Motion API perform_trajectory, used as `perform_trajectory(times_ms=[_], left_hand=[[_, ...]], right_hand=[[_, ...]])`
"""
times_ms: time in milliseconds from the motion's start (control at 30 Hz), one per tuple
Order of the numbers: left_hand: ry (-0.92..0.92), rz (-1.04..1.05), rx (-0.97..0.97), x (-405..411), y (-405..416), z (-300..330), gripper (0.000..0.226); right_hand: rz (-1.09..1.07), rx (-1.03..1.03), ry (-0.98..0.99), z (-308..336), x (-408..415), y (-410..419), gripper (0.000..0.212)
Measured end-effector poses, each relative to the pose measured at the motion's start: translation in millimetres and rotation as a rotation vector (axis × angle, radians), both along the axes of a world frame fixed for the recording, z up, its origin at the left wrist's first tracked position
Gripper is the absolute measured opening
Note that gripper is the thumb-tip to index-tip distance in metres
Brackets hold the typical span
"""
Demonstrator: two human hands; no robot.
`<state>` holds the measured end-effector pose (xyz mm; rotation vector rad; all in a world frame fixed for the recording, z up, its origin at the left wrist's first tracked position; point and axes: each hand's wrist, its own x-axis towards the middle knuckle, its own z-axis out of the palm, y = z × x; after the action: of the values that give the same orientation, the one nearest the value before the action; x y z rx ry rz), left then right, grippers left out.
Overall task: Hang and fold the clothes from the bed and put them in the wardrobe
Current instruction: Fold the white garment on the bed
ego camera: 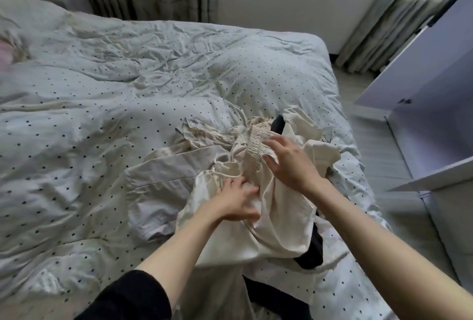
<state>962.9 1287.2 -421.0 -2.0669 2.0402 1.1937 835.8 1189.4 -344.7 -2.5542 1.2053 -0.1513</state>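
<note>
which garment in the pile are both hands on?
The cream garment: left hand and right hand rest on it; the black garment lies underneath, untouched.

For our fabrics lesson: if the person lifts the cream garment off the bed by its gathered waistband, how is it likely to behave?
The cream garment lies in soft folds, so it will probably hang limp. It looks thin, so likely light. The dark clothing under it may drag along. Both hands, left hand and right hand, suggest it needs two-handed control.

- Black garment (311,250): mostly covered by the cream garment (279,207).
- Wardrobe (435,104): cut off at the right edge.
- Pink item (4,55): blurred, cut off at the left edge.
</note>
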Motion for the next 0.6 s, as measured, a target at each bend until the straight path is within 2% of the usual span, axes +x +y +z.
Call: perform_trajectory(times_ms=[67, 133, 200, 233, 300, 367, 433, 533, 600], left_hand=[[0.010, -0.036, -0.024, 3, 4, 1, 0.067], [0.130, 0.005, -0.067, 10, 11, 1, 0.057], [0.335, 0.216, -0.162, 24, 14, 2, 0.043], [0.370, 0.359, -0.219, 35, 15, 2, 0.039], [0.323, 0.617, -0.268, 59, 12, -7, 0.044], [0.250, 0.734, -0.143, 77, 9, -20, 0.054], [0.241, 0.745, 0.028, 85, 7, -34, 0.060], [0.486, 0.787, 0.123, 81, 7, -47, 0.051], [0.621, 0.926, 0.104, 78, 3, -47, 0.038]], right_hand=[[0.040, 0.074, 0.141, -18, 25, -20, 0.051], [0.000, 0.157, 0.252, -38, 33, -33, 0.063], [-0.049, 0.237, 0.314, -54, 28, -40, 0.077], [-0.076, 0.277, 0.318, -59, 22, -40, 0.084], [-0.139, 0.343, 0.279, -69, 8, -41, 0.099], [-0.209, 0.395, 0.238, -74, -2, -40, 0.113], [-0.249, 0.433, 0.221, -76, -7, -42, 0.123], [-0.266, 0.478, 0.218, -79, -6, -48, 0.128], [-0.290, 0.558, 0.166, -77, -5, -56, 0.128]])
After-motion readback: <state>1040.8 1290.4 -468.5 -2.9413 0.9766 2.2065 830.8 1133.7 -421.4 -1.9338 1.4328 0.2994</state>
